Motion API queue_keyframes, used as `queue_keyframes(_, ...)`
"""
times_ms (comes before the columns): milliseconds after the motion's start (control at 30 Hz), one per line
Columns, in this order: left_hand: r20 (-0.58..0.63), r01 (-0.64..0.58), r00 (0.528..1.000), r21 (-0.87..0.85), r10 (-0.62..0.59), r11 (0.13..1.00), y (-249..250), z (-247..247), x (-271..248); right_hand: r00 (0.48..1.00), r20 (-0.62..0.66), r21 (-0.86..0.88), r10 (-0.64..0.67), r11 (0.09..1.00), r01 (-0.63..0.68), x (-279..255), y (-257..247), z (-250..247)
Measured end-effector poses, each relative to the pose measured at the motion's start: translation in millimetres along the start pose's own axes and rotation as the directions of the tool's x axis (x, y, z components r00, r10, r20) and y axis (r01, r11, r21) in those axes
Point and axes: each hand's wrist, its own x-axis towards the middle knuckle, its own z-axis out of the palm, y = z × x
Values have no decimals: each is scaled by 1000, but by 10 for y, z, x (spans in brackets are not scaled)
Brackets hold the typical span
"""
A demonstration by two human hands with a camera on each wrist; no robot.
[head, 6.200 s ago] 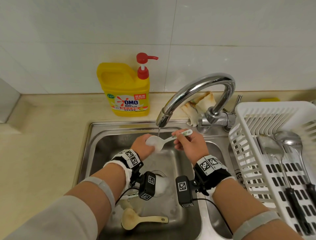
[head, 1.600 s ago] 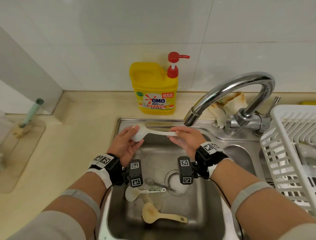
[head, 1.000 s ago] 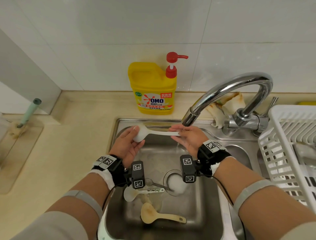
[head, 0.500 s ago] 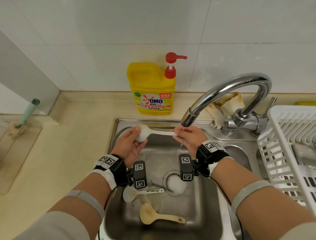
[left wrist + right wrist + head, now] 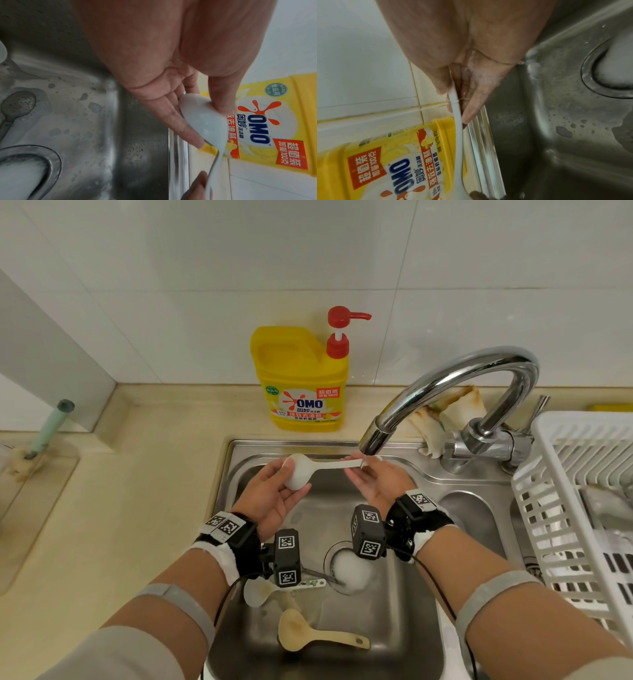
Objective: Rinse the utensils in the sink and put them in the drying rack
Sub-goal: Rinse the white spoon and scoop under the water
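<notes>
A white plastic spoon [image 5: 322, 465] lies level between both hands over the sink [image 5: 404, 628]. My left hand [image 5: 279, 484] pinches its bowl [image 5: 202, 121] between thumb and fingers. My right hand [image 5: 368, 477] pinches the handle end [image 5: 458, 128] right under the faucet spout [image 5: 371, 440], where water wets its fingers. On the sink floor lie another white spoon [image 5: 255, 592], a metal spoon [image 5: 17, 105] and a beige rice paddle [image 5: 308, 635]. The white drying rack [image 5: 555, 508] stands to the right with utensils in it.
A yellow dish-soap bottle [image 5: 301, 378] stands behind the sink against the tiled wall. Foam fills the drain [image 5: 349, 571]. A crumpled cloth [image 5: 455, 412] lies behind the faucet base. At the far left of the counter is a brush with a green handle [image 5: 51, 426].
Over the last second and a half both hands carried the spoon a little to the right, so its handle end now sits under the spout. Both grips are unchanged.
</notes>
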Motion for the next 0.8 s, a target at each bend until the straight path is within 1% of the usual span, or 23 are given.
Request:
queue_keyframes(100, 32, 34, 999, 17, -34, 999, -32, 59, -6, 998, 17, 85, 67, 994, -69, -4, 39, 66)
queue_keyframes(167, 37, 51, 998, 20, -51, 999, -47, 66, 0, 992, 49, 84, 121, 989, -124, -27, 45, 86)
queue_keyframes(200, 30, 56, 998, 14, -56, 998, -47, 53, 4, 990, 65, 62, 127, 989, -131, -47, 42, 85)
queue_keyframes(300, 7, 62, 998, 6, -62, 998, -29, -12, 2, 991, 94, -39, 97, 995, -94, -78, 15, 25)
queue_keyframes(433, 12, 71, 997, 41, -71, 997, -58, -17, -9, 998, 65, -111, 26, 994, -18, -76, 23, -68)
queue_keyframes(533, 21, 82, 996, 82, -84, 993, -117, 64, -2, 997, 58, -217, 41, 976, -28, -149, 74, -68)
queue_keyframes(600, 17, 92, 995, 99, -94, 991, -152, 87, 18, 998, 27, -317, 50, 948, -39, -187, 72, -103)
queue_keyframes(667, 17, 110, 993, 123, -113, 986, -189, 88, 35, 999, -15, -394, 28, 919, -31, -203, 22, -171)
queue_keyframes(733, 31, 121, 991, 160, -128, 980, -235, 101, 48, 999, -47, -378, -5, 926, -13, -206, -41, -245)
queue_keyframes(800, 44, 114, 991, 203, -126, 973, -275, 145, 58, 998, -55, -297, -22, 955, 5, -214, -108, -287)
